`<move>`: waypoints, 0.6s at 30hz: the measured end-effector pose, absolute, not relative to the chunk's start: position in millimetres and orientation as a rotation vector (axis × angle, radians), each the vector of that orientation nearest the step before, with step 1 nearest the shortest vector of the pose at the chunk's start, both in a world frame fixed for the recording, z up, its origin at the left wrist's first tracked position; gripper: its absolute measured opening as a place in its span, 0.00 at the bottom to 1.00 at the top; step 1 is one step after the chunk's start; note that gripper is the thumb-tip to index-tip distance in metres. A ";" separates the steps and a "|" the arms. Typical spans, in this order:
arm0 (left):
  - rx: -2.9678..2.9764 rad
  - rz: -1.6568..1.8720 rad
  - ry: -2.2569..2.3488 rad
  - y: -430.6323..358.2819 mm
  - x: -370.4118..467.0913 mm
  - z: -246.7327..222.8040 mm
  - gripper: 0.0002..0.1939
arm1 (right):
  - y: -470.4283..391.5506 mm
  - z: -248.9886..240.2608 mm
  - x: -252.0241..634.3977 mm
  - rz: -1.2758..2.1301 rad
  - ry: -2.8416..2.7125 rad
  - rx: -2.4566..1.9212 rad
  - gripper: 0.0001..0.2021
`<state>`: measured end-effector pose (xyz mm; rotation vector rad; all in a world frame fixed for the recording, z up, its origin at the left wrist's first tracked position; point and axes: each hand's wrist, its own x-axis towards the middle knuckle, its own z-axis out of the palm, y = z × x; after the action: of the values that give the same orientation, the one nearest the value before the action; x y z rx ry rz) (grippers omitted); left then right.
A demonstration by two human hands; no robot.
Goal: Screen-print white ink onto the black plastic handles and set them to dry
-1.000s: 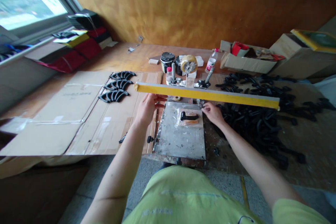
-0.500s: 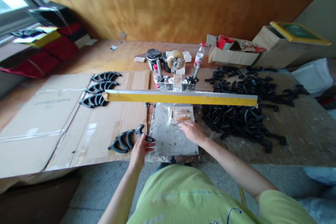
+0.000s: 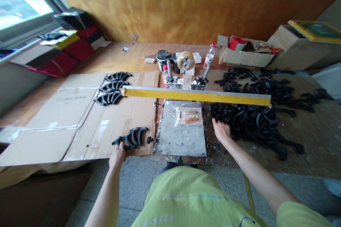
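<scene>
My left hand [image 3: 117,155] pinches a black curved handle-like part [image 3: 117,141] at the left end of a short row of matching parts [image 3: 136,137] on the cardboard. My right hand [image 3: 221,129] is at the left edge of a heap of black curved parts [image 3: 250,120]. Its fingers are partly spread, and I see nothing held in them. Between my hands lies a grey metal plate [image 3: 181,142] with a small taped-down holder [image 3: 190,116] on it. Above its far end, a long yellow bar-like frame [image 3: 197,95] is held in a clamp stand [image 3: 187,82].
Three rows of black parts [image 3: 114,86] lie farther back on the flattened cardboard [image 3: 87,120]. Behind the clamp stand are a black tub [image 3: 163,56], a tape roll [image 3: 185,61] and a bottle [image 3: 209,58]. An open carton [image 3: 245,58] stands at back right.
My left hand has moved left with the black part, to the other end of the near row. My right hand has left the plate for the heap on the right. The view has shifted slightly.
</scene>
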<state>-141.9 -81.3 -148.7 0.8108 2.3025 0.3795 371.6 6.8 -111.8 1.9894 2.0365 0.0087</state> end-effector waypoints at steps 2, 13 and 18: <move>0.772 0.316 2.291 -74.9 -145.0 -144.7 0.22 | 7.9 -112.1 373.0 0.017 2.043 2.027 0.18; 0.983 0.647 2.449 -62.7 -98.8 -99.9 0.22 | 32.1 -85.9 354.7 -0.759 2.757 2.248 0.14; 1.179 1.213 1.904 11.0 -21.1 -38.4 0.21 | 51.1 -89.1 290.1 -0.451 3.052 1.808 0.15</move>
<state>-21.1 11.0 -38.4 1.1785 1.9042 1.2130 290.1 51.1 -89.1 1.8083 3.0521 -0.4514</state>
